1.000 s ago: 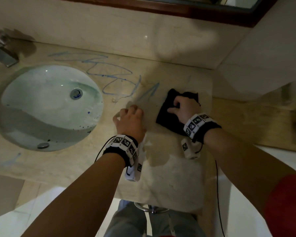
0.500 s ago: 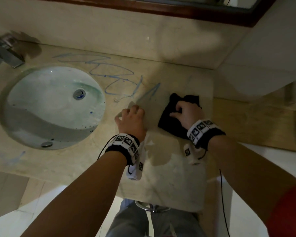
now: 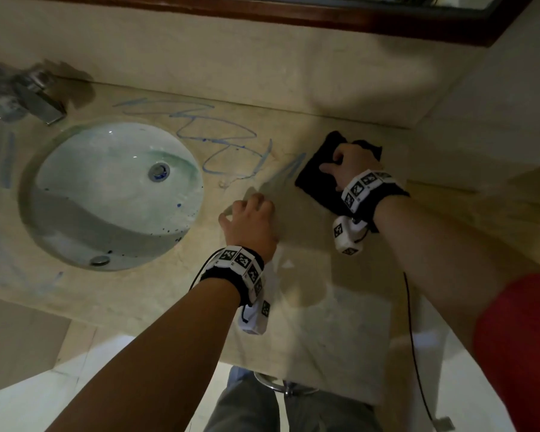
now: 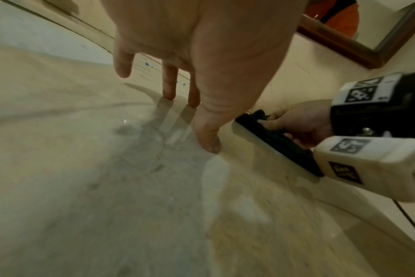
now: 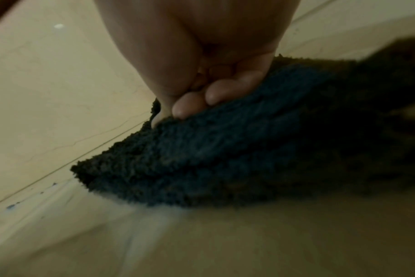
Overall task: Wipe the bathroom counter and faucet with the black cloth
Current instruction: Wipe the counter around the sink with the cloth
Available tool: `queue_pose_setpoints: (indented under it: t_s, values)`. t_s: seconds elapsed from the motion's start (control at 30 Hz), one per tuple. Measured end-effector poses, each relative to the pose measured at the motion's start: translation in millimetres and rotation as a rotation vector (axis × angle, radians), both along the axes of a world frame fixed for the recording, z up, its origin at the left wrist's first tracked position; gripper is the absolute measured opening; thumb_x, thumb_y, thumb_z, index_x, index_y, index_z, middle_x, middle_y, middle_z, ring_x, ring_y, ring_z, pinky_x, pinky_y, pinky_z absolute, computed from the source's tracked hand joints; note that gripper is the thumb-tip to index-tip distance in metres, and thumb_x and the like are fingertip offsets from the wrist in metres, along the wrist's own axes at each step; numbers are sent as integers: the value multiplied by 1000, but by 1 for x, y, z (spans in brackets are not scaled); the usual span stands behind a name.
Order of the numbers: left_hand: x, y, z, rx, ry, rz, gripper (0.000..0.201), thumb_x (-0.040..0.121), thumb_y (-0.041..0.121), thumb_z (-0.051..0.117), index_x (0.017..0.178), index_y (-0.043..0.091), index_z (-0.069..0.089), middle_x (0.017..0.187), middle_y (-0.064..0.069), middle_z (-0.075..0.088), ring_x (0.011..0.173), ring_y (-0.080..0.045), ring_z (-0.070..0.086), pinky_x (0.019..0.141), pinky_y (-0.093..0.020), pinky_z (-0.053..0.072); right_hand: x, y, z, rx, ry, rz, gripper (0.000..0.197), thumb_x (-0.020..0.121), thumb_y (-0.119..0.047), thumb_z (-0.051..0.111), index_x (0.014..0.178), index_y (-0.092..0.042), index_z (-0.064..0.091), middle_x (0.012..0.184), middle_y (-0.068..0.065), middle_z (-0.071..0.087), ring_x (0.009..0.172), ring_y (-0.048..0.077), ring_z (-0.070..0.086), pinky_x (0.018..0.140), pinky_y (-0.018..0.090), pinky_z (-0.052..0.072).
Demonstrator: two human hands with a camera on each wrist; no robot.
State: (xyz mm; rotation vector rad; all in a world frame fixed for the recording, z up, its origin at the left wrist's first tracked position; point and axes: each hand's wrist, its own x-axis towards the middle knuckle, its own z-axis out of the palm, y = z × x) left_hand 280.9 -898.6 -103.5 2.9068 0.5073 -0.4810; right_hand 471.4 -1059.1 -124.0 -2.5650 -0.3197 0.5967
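So the cloth [image 3: 317,179] is flat on the counter [image 3: 340,322] right of the sink [image 3: 113,194], close to the back wall and just right of the last blue scribble [image 3: 219,141]. My right hand [image 3: 351,168] is on top of it, fingers [image 5: 190,106] curled down and bunching the pile, so that grip is clamped on the cloth, pressing it into the stone. In the right wrist view you can see the fingertips digging in at the cloth's far edge.

What changed over the last second: the cloth and right hand slid away from me, toward the back wall, and a bit further right. Looks like one stroke of a back-and-forth scrub on that patch. The counter near my left hand [image 3: 250,226] shows a dull streaky sheen, probably where it's been wiped.

Left hand hasn't really moved. It's spread, fingertips planted on the counter between sink and cloth, holding nothing, just bracing.

What that means: I'm guessing we're early. The scribble behind the sink is basically all there, there are blue smears on the far left edge too, and the faucet [image 3: 35,98] at top left looks untouched. The cloth is working away from the marks right now, so next stroke probably needs to come back left across the nearest blue line.
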Motion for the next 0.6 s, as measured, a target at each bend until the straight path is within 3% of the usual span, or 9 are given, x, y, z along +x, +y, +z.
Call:
queue_pose_setpoints:
  t_s: [0.2, 0.4, 0.6]
  values:
    - [3, -1, 4, 5, 12, 8, 59, 71, 42, 75, 122, 32, 46, 134, 4, 37, 120, -28, 36, 97, -59, 35, -14, -13, 4, -44, -9, -2, 30, 91, -46, 64, 102, -19, 57, 90, 0, 59, 70, 16, 55, 51, 25, 33]
    - [5, -2, 5, -6, 40, 12, 57, 72, 36, 74, 121, 31, 46, 134, 2, 37, 120, -30, 36, 97, -60, 36, -53, -50, 4, -68, 5, -25, 27, 90, -46, 66, 98, -22, 57, 87, -3, 57, 71, 15, 55, 51, 26, 33]
    - [7, 0, 7, -16, 67, 3, 58, 73, 39, 74, 122, 32, 45, 137, 2, 34, 122, -31, 34, 98, -61, 34, -82, -54, 11, -144, -56, 79, 18, 90, -30, 68, 93, -17, 57, 96, 4, 55, 78, 21, 53, 55, 28, 34]
